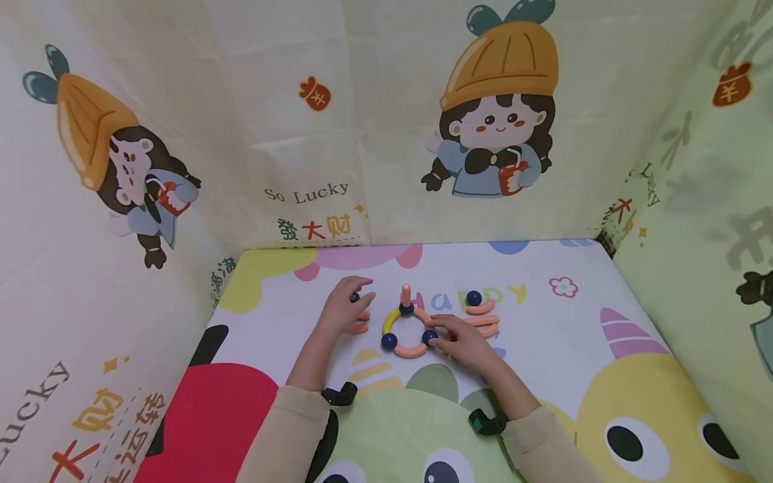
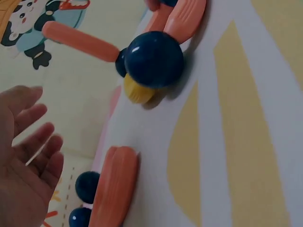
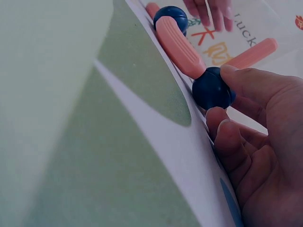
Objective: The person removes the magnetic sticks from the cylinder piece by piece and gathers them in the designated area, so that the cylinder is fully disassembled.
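A ring of magnetic building pieces [image 1: 410, 351] lies on the table, made of three dark blue balls, a yellow curved stick [image 1: 390, 320] and pink curved sticks. From its far ball [image 1: 406, 310] a straight pink stick [image 1: 406, 295] stands upright. My right hand [image 1: 465, 342] pinches the ring's near-right ball [image 3: 211, 89] between thumb and fingers. Left of the ring, my left hand [image 1: 345, 305] is held with loosely spread fingers and nothing visible in its grasp. Close to it are loose blue balls [image 2: 88, 187] and pink sticks [image 2: 115, 184], partly hidden by that hand in the head view.
Right of the ring, beyond my right hand, lie more pink sticks [image 1: 490, 329], a curved pink stick [image 1: 481, 308] and a blue ball [image 1: 474, 297]. Printed cloth walls [image 1: 386, 147] enclose the table [image 1: 580, 322] at the back and both sides.
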Available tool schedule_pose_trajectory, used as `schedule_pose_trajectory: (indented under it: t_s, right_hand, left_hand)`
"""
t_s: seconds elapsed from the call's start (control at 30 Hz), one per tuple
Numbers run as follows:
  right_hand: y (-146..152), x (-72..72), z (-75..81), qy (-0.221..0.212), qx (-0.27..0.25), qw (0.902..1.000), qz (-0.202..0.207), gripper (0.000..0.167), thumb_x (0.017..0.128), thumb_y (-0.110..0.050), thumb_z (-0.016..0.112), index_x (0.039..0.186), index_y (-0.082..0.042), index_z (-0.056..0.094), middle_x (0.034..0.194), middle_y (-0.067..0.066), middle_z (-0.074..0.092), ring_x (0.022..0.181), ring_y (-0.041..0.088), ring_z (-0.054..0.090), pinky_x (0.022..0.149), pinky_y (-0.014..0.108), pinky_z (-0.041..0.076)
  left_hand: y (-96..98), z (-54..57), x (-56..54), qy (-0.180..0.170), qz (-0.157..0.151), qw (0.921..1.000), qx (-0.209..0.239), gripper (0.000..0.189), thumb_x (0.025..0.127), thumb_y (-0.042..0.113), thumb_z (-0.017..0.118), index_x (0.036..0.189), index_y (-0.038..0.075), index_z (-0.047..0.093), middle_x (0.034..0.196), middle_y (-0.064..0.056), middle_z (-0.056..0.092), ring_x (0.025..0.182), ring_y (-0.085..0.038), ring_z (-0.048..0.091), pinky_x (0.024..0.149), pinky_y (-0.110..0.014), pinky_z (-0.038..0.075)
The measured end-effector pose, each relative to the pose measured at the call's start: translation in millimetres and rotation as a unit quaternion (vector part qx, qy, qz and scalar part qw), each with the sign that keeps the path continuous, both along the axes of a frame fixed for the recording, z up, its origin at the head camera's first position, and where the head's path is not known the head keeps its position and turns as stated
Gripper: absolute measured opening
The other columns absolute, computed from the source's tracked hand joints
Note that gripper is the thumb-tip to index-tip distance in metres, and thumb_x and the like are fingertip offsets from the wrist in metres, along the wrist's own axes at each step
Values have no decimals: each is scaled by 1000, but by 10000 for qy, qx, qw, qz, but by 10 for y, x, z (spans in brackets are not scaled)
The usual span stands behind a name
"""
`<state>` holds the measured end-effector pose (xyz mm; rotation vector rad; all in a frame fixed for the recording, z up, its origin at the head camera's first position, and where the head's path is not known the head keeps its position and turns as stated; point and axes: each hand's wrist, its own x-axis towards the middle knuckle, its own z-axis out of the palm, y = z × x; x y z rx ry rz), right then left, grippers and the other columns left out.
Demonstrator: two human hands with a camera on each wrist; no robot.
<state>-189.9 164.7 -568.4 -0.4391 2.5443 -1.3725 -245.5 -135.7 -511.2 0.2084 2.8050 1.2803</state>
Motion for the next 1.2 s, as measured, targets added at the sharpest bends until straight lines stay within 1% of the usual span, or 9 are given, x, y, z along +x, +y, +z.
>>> schedule_pose_trajectory:
  t_s: [0.1, 0.2, 0.33, 0.43, 0.5, 0.67, 0.87, 1.07, 1.2]
  right_hand:
    - [2, -3, -1, 28, 32, 10000, -8, 39, 93, -35, 69, 131, -30, 61, 144, 0, 53, 59, 16, 58, 56, 30, 51]
    - [1, -2, 1, 18, -8, 10000, 11, 40, 93, -36, 68, 132, -30, 61, 140, 0, 55, 58, 17, 58, 56, 31, 51]
    - [7, -2, 1, -3, -80, 10000, 36, 42, 94, -34, 68, 135, -29, 59, 132, 0, 59, 56, 17, 57, 55, 31, 51]
    - [11, -6, -3, -1, -81, 10000, 39, 43, 94, -33, 68, 136, -27, 59, 130, 0, 60, 55, 17, 56, 55, 31, 50]
    - [13, -6, 1, -16, -65, 10000, 6, 43, 94, -33, 68, 135, -28, 59, 128, -1, 61, 55, 16, 56, 55, 31, 50]
    - [10, -2, 10, -13, -42, 10000, -2, 43, 94, -35, 68, 135, -30, 59, 124, -5, 62, 57, 17, 58, 56, 30, 50]
    - [4, -1, 2, 52, -88, 9999, 34, 44, 93, -36, 68, 135, -28, 59, 125, -4, 62, 59, 15, 58, 55, 29, 49]
    - [8, -4, 3, 71, -62, 9999, 48, 43, 93, -36, 69, 135, -28, 59, 128, -2, 61, 58, 15, 58, 56, 29, 49]
    - [8, -5, 4, 116, -119, 9998, 70, 43, 93, -35, 69, 135, -27, 60, 131, 0, 60, 58, 16, 57, 55, 29, 49]
  left_hand:
    - [120, -24, -19, -164, -392, 9991, -94, 44, 96, 40, 64, 136, 24, 59, 139, -1, 53, 112, -23, 57, 93, -41, 52]
    - [222, -51, -27, -263, -624, 9976, -168, 44, 96, 42, 63, 136, 25, 59, 136, 2, 56, 107, -19, 58, 88, -37, 53]
    - [341, -92, -45, -408, -744, 9964, -91, 42, 95, 44, 63, 135, 31, 60, 134, 5, 58, 102, -17, 58, 83, -34, 51]
    - [419, -121, -68, -555, -793, 9953, -29, 43, 93, 50, 64, 133, 36, 59, 131, 6, 60, 98, -15, 58, 80, -32, 50]
    - [461, -143, -84, -645, -851, 9943, 10, 44, 93, 53, 63, 133, 36, 59, 126, 5, 63, 94, -15, 59, 78, -32, 50]
    - [530, -203, -101, -828, -799, 9934, -1, 44, 92, 54, 62, 133, 36, 59, 110, 6, 67, 86, -13, 61, 77, -31, 50]
    - [559, -274, -103, -943, -719, 9929, -43, 42, 92, 55, 62, 130, 36, 62, 95, 7, 68, 82, -14, 62, 77, -31, 49]
    - [570, -296, -98, -902, -655, 9938, 32, 42, 92, 53, 63, 130, 37, 62, 90, 9, 67, 82, -14, 62, 77, -31, 49]
    - [575, -296, -84, -886, -628, 9941, 42, 42, 93, 54, 62, 131, 36, 61, 90, 8, 69, 84, -15, 62, 81, -34, 49]
